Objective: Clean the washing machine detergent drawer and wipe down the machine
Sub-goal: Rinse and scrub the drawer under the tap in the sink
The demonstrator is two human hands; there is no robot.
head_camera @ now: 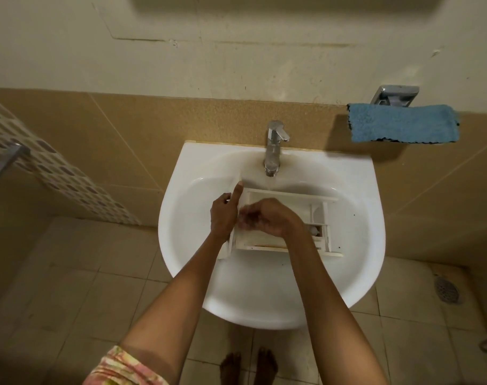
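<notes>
The white detergent drawer (317, 215) lies in the white basin (356, 190), its front panel to the left. My left hand (224, 212) grips that front panel, thumb laid along its top edge. Inside the drawer's left compartment, my right hand (267, 218) has its fingers curled and blurred; whether they hold anything cannot be made out. Water runs from the chrome tap (274, 145) down onto the drawer's far edge. The washing machine is out of sight.
A blue cloth (403, 123) hangs on a chrome wall holder at the right. The floor is tiled, with a round drain (446, 293) at the right. A patterned tile strip and a metal bracket (6, 162) are at the left. My bare feet stand below the basin.
</notes>
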